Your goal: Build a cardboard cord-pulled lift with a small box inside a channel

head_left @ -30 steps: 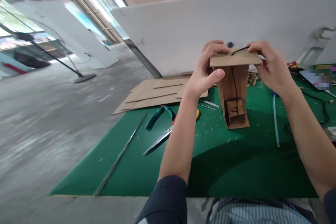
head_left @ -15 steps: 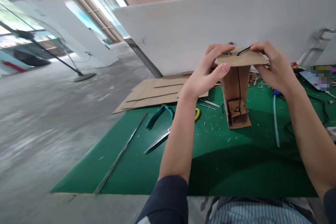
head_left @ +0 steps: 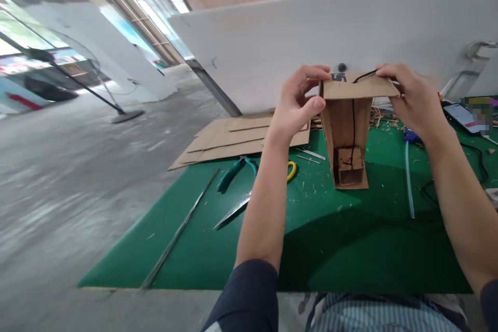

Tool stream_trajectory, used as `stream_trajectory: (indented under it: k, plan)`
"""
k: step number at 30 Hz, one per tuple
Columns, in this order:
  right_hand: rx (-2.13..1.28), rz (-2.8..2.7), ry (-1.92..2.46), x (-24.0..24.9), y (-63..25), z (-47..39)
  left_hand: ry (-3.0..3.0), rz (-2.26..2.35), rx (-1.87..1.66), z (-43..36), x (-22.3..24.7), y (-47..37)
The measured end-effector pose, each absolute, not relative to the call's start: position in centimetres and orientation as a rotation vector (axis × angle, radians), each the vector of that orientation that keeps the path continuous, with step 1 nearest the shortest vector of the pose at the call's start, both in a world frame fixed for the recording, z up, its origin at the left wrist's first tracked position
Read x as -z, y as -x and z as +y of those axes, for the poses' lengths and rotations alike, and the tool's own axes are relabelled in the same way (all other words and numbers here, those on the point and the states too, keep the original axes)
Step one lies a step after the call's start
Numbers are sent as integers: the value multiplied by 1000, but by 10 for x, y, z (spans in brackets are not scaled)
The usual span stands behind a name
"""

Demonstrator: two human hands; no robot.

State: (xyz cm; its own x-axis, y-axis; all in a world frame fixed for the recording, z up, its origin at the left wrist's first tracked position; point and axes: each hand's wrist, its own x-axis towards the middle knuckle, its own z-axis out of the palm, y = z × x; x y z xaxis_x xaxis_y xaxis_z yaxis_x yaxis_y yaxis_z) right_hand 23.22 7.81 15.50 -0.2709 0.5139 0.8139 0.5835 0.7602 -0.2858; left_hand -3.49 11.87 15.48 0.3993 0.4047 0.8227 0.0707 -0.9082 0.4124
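A tall cardboard stand (head_left: pixel 329 135) with an open front stands upright on the green table, a flat cardboard top (head_left: pixel 363 92) over it. My left hand (head_left: pixel 300 104) grips the stand at the top's left edge, fingers above and thumb at the front. On the right, my right hand (head_left: pixel 412 96) pinches the top's right edge, with the end of a black cord (head_left: pixel 353 124) at its fingertips. That cord passes through the top and runs down inside to a small open cardboard box (head_left: pixel 351 171) at the stand's base.
Left of the stand lie scissors (head_left: pixel 233 211), teal-handled pliers (head_left: pixel 232 175), metal strips (head_left: pixel 182 225) and flat cardboard sheets (head_left: pixel 229 137). A blue glue gun (head_left: pixel 411 136) with a glue stick (head_left: pixel 409 181) and a phone (head_left: pixel 465 116) are on the right. A white panel (head_left: pixel 252 57) rises behind.
My left hand has slid left to the top's edge, uncovering dark print on it. The stand's base has shifted slightly left and turned more squarely toward me. My right hand keeps its hold.
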Motion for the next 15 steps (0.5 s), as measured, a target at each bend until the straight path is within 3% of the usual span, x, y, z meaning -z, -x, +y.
stream_trajectory:
  k: [15]
  plan:
    - [96,-1898,754,-157,-231,74,-2437,549,-1493,113,-158,37]
